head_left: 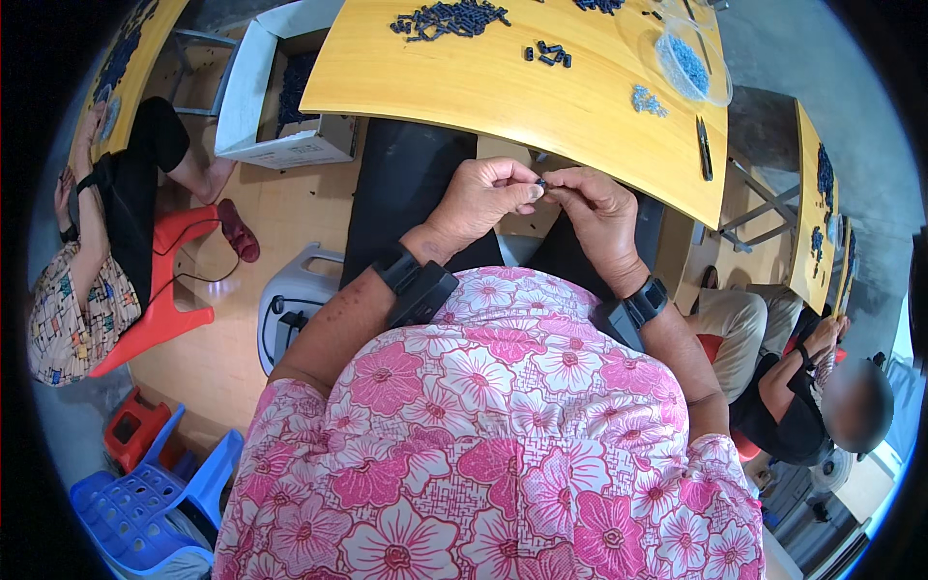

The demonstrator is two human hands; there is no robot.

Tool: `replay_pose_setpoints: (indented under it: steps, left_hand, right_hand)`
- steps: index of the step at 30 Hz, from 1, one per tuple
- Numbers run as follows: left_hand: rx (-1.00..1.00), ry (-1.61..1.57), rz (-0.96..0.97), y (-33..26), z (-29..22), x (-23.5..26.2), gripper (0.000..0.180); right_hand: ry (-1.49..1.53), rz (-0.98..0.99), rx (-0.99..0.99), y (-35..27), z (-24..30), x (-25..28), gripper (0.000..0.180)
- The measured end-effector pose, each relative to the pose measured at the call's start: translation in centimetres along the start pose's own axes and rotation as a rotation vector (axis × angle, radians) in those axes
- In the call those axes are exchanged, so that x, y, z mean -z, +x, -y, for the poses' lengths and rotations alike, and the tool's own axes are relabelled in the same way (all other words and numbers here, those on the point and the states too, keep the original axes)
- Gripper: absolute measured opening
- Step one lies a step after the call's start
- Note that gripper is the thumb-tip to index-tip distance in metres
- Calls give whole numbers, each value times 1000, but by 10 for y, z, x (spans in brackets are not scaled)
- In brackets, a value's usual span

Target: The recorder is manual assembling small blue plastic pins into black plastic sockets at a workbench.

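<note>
Just off the table's near edge, above my lap, my two hands meet at the fingertips. My left hand is closed, pinching a small black part between thumb and forefinger. My right hand is also closed, its thumb and fingertips pressed together right against that part. Whatever tiny thing the right fingertips may hold is hidden. Beyond the hands, a few loose black parts lie on the table, with a larger heap of black parts farther back.
The yellow wooden table carries a clear bowl of small blue pieces, some loose pale pieces and black tweezers. A cardboard box stands left of it. Other people sit at tables left and right. A blue chair is behind left.
</note>
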State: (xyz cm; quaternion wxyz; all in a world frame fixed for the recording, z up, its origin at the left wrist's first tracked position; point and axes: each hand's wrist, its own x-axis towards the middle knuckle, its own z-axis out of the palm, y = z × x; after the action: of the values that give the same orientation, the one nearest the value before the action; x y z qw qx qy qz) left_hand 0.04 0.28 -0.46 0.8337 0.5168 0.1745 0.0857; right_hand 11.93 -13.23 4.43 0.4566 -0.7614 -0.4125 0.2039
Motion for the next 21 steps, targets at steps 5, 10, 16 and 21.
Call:
replay_pose_setpoints:
  steps: [5,10,16,21]
  left_hand:
    - [25,-8,-19,-1,-2,-2,12]
    - [49,-15,-58,-5,5,-6,9]
    - [23,32,-63,-7,-4,-5,11]
    - [53,-61,-56,-2,-10,-6,10]
  right_hand:
    - [-15,21,48,2,-3,-2,18]
    - [-272,73,341,1,0,0,19]
    - [-197,155,296,12,3,3,22]
    - [-273,172,315,49,39,13,20]
